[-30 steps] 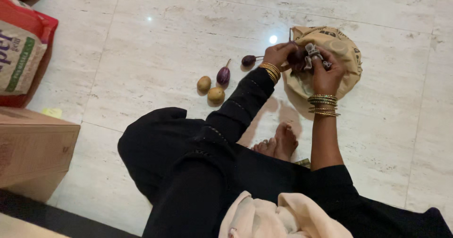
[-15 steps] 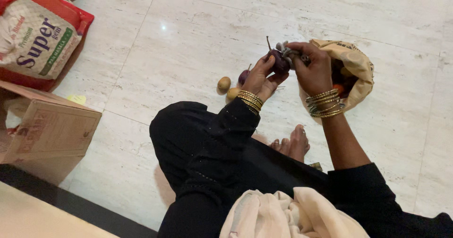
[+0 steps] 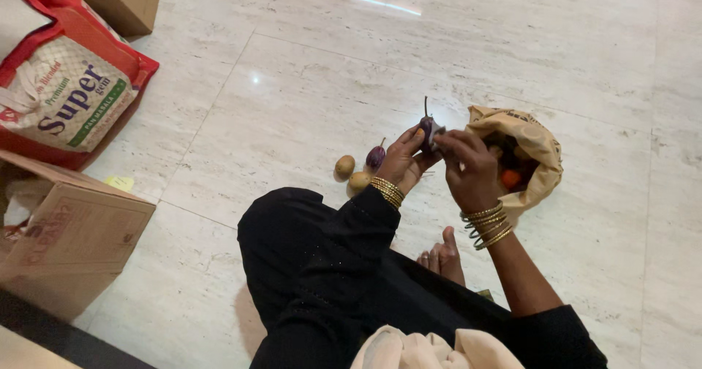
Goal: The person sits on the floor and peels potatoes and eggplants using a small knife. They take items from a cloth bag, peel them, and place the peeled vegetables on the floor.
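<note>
Both hands meet above the marble floor (image 3: 307, 106): the left hand (image 3: 401, 163) grips a small purple eggplant (image 3: 426, 126), stem up, while the right hand (image 3: 468, 170) pinches what may be a grey wrapper against it. An open tan bag (image 3: 537, 146) lies just beside them; two potatoes (image 3: 351, 173) and another eggplant (image 3: 376, 155) sit nearby.

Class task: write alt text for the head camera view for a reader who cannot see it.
Seated on a pale marble floor, a person holds a small purple brinjal in the left hand while the right hand touches it, beside an open brown bag of vegetables.
</note>
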